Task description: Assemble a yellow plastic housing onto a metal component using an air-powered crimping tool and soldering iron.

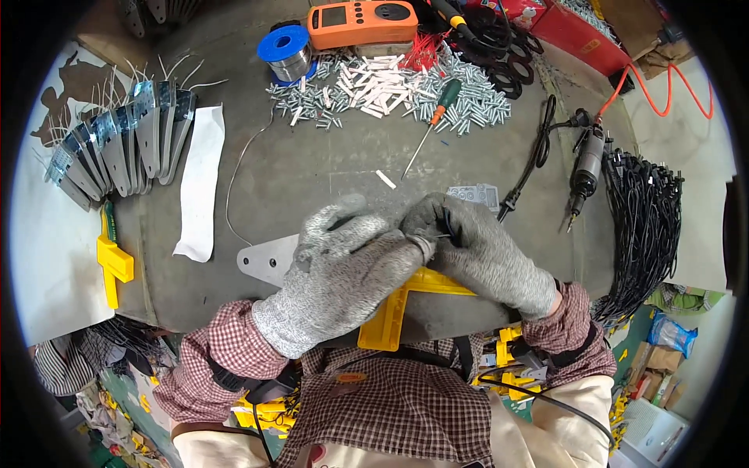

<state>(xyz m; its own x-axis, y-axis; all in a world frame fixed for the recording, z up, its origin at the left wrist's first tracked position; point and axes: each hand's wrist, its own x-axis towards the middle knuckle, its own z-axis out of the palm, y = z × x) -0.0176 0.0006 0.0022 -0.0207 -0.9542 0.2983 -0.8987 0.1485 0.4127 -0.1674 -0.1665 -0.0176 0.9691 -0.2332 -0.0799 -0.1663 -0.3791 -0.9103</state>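
Both hands wear grey knitted gloves and meet at the table's near side. My left hand (331,277) is closed, its thumb and fingertips against the right hand's fingers. My right hand (488,253) is closed too, in a pinch. A small dark bit shows at its fingers; what the two hold is mostly hidden. Under them lies a yellow plastic piece (382,321) at the table edge. A pale grey metal plate with holes (269,261) sticks out beneath my left hand. Beyond my right hand lies a small grey panel with cut-outs (485,195).
Screws (476,90) and white sleeves (374,84) are heaped at the back, by a solder spool (290,54) and orange meter (363,23). A screwdriver (438,113) points nearer. Metal blades with wires (125,140) stand left; a power screwdriver (587,168) and black cables (644,226) lie right.
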